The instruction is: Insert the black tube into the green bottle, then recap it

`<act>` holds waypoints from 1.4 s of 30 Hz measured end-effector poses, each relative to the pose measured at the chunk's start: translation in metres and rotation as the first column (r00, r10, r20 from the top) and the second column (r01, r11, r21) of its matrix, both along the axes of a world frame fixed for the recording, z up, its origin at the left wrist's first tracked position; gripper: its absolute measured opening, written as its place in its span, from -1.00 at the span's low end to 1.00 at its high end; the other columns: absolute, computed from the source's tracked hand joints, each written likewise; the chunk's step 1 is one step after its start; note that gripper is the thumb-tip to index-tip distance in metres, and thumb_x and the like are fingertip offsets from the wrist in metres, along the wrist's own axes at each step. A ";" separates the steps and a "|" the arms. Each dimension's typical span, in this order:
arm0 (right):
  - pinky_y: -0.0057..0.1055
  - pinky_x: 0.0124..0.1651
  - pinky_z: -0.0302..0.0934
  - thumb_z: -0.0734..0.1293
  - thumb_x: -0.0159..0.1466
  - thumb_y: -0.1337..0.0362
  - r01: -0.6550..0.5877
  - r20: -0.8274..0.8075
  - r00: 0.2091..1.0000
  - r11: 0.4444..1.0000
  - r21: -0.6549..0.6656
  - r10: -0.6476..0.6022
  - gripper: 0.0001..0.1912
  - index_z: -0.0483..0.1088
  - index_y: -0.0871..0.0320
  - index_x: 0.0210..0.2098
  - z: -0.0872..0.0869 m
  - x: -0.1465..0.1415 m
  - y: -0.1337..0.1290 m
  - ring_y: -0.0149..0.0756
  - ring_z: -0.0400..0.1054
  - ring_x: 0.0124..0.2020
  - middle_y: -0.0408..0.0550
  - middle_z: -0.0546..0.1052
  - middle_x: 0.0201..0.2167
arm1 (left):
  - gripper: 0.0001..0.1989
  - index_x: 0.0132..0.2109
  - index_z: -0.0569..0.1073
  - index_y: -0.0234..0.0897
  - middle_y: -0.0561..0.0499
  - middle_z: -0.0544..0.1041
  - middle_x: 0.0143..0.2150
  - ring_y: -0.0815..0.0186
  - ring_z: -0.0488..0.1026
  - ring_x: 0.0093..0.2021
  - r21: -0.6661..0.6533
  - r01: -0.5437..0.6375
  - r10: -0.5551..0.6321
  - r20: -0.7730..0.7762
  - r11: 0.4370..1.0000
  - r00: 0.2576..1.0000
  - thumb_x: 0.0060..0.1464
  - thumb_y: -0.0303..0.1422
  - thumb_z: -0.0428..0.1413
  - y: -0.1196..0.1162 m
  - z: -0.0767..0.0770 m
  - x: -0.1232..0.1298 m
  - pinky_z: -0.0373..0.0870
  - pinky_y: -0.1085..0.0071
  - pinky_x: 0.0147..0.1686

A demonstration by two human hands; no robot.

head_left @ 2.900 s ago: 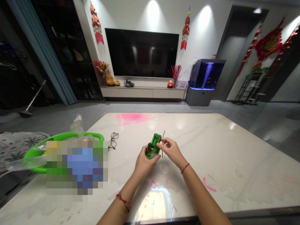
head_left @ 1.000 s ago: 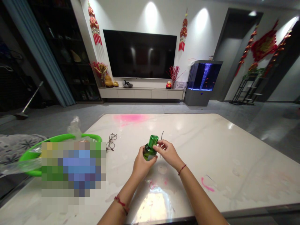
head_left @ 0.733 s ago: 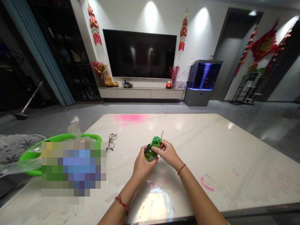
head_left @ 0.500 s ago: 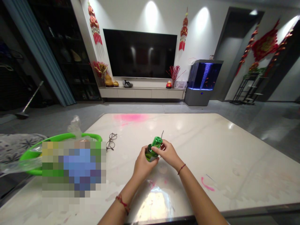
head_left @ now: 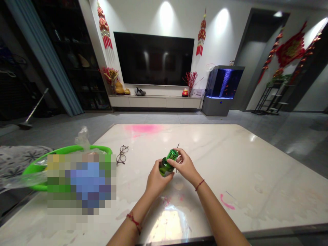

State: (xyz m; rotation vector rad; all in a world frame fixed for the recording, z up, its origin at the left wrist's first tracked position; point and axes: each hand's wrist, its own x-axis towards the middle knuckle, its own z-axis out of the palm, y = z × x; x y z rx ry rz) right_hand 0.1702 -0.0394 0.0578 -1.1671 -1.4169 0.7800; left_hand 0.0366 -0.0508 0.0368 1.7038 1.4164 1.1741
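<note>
Two hands, one bottle and one cap over our pale marbled worktop (head_left: pixel 230 153).
Our left hand (head_left: pixel 156 179) is curled around the dark green translucent bottle (head_left: pixel 165 168), which tilts between its thumb and fingers; our right hand (head_left: pixel 185 164) pinches the shiny green faceted cap (head_left: pixel 172 155) at the bottle's top, to the left of that palm. We count one pair of thin-framed glasses (head_left: pixel 121 153) and one bright green plastic basket (head_left: pixel 70 148), both left of our hands.
</note>
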 end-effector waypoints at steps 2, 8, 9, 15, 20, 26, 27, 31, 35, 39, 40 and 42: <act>-0.46 -0.44 0.17 0.39 -0.05 0.07 0.047 0.004 0.999 0.999 -0.001 -0.047 -0.43 0.26 0.15 -0.09 0.000 -0.002 0.000 -0.45 0.18 -0.52 -0.13 0.36 -0.37 | -0.53 -0.11 0.29 -0.22 -0.02 0.47 -0.21 0.26 0.43 -0.27 0.004 0.008 -0.008 -0.033 1.000 0.999 -0.26 -0.32 0.20 -0.001 0.000 0.001 0.32 0.39 -0.30; -0.42 -0.31 0.20 0.39 -0.04 0.08 0.124 0.041 0.991 0.991 0.046 -0.126 -0.48 0.30 0.17 -0.13 0.002 -0.003 -0.002 -0.37 0.25 -0.40 -0.08 0.38 -0.32 | -0.52 -0.10 0.29 -0.22 -0.01 0.46 -0.18 0.25 0.42 -0.23 0.040 0.062 -0.059 -0.065 0.997 0.996 -0.25 -0.34 0.19 -0.004 0.002 0.003 0.31 0.37 -0.26; -0.42 -0.32 0.20 0.39 -0.04 0.09 0.118 0.035 0.992 0.992 0.042 -0.120 -0.48 0.30 0.17 -0.13 0.002 -0.003 -0.002 -0.38 0.25 -0.41 -0.08 0.38 -0.32 | -0.53 -0.10 0.29 -0.22 -0.01 0.46 -0.18 0.25 0.42 -0.22 0.044 0.071 -0.068 -0.061 0.997 0.996 -0.25 -0.34 0.19 -0.004 0.002 0.002 0.31 0.37 -0.26; -0.49 -0.48 0.17 0.40 -0.06 0.14 0.021 -0.046 0.999 1.000 0.006 -0.020 -0.46 0.27 0.15 -0.11 0.000 0.003 0.001 -0.47 0.18 -0.54 -0.13 0.37 -0.38 | -0.53 -0.12 0.32 -0.23 -0.01 0.47 -0.21 0.25 0.42 -0.24 0.034 0.062 -0.062 0.002 0.997 0.998 -0.27 -0.33 0.20 -0.003 0.007 0.001 0.32 0.37 -0.26; -0.49 -0.48 0.16 0.37 -0.04 0.21 -0.035 -0.048 0.998 0.999 0.019 0.035 -0.55 0.28 0.15 -0.16 0.002 0.006 0.000 -0.49 0.17 -0.55 -0.13 0.37 -0.37 | -0.52 -0.12 0.32 -0.25 -0.02 0.48 -0.22 0.25 0.42 -0.24 0.024 0.038 -0.038 0.034 0.999 0.999 -0.27 -0.31 0.20 -0.001 0.008 -0.001 0.31 0.37 -0.25; -0.45 -0.36 0.21 0.28 -0.02 0.33 -0.090 -0.073 0.993 0.996 -0.022 0.088 -0.62 0.26 0.15 -0.16 0.003 0.005 -0.002 -0.42 0.27 -0.43 -0.12 0.39 -0.34 | -0.53 -0.14 0.33 -0.25 -0.01 0.49 -0.24 0.25 0.43 -0.26 0.018 0.016 -0.017 0.029 1.000 0.999 -0.30 -0.32 0.21 0.001 0.005 -0.004 0.31 0.36 -0.27; -0.44 -0.34 0.22 0.28 -0.02 0.34 -0.093 -0.077 0.993 0.995 -0.022 0.091 -0.62 0.26 0.15 -0.16 0.003 0.004 -0.002 -0.41 0.28 -0.40 -0.11 0.39 -0.32 | -0.53 -0.14 0.33 -0.25 -0.01 0.49 -0.24 0.25 0.43 -0.27 0.017 0.022 -0.022 0.025 1.000 0.999 -0.30 -0.33 0.21 0.001 0.005 -0.004 0.31 0.36 -0.27; -0.41 -0.28 0.22 0.32 -0.02 0.26 -0.072 -0.040 0.997 0.997 -0.019 0.071 -0.58 0.26 0.15 -0.13 0.003 0.002 -0.004 -0.37 0.29 -0.34 -0.08 0.40 -0.28 | -0.54 -0.14 0.32 -0.24 0.00 0.48 -0.25 0.25 0.43 -0.27 -0.002 0.044 -0.044 -0.010 0.999 0.999 -0.29 -0.35 0.20 0.000 0.002 -0.003 0.31 0.37 -0.29; -0.41 -0.31 0.21 0.37 -0.03 0.15 -0.015 0.005 1.000 1.000 -0.017 0.015 -0.52 0.28 0.16 -0.13 0.003 0.000 -0.005 -0.36 0.28 -0.38 -0.09 0.40 -0.33 | -0.54 -0.14 0.31 -0.23 0.00 0.48 -0.24 0.25 0.43 -0.25 -0.001 0.071 -0.071 -0.020 0.997 0.997 -0.29 -0.36 0.20 -0.001 -0.001 0.000 0.31 0.37 -0.28; -0.42 -0.34 0.20 0.38 -0.04 0.14 0.028 0.017 0.999 1.000 0.007 -0.028 -0.53 0.31 0.16 -0.15 0.002 -0.001 -0.005 -0.38 0.26 -0.44 -0.15 0.39 -0.43 | -0.53 -0.13 0.32 -0.24 -0.02 0.48 -0.22 0.23 0.43 -0.23 0.003 0.103 -0.103 0.003 0.995 0.995 -0.29 -0.38 0.20 -0.003 -0.002 0.002 0.32 0.35 -0.25; -0.42 -0.34 0.20 0.38 -0.04 0.13 0.037 0.016 0.999 0.999 0.012 -0.037 -0.54 0.31 0.16 -0.16 0.002 -0.001 -0.004 -0.37 0.26 -0.44 -0.14 0.39 -0.43 | -0.53 -0.13 0.32 -0.24 -0.02 0.48 -0.22 0.23 0.43 -0.23 0.006 0.106 -0.106 0.003 0.994 0.994 -0.29 -0.38 0.20 -0.004 -0.002 0.003 0.32 0.35 -0.25; -0.41 -0.32 0.21 0.37 -0.03 0.11 0.052 0.013 0.999 0.999 0.014 -0.052 -0.55 0.32 0.16 -0.18 0.002 -0.002 -0.004 -0.36 0.27 -0.43 -0.13 0.40 -0.43 | -0.53 -0.12 0.32 -0.24 -0.02 0.48 -0.22 0.24 0.43 -0.24 0.019 0.104 -0.104 -0.004 0.994 0.995 -0.28 -0.38 0.20 -0.004 -0.002 0.003 0.32 0.36 -0.26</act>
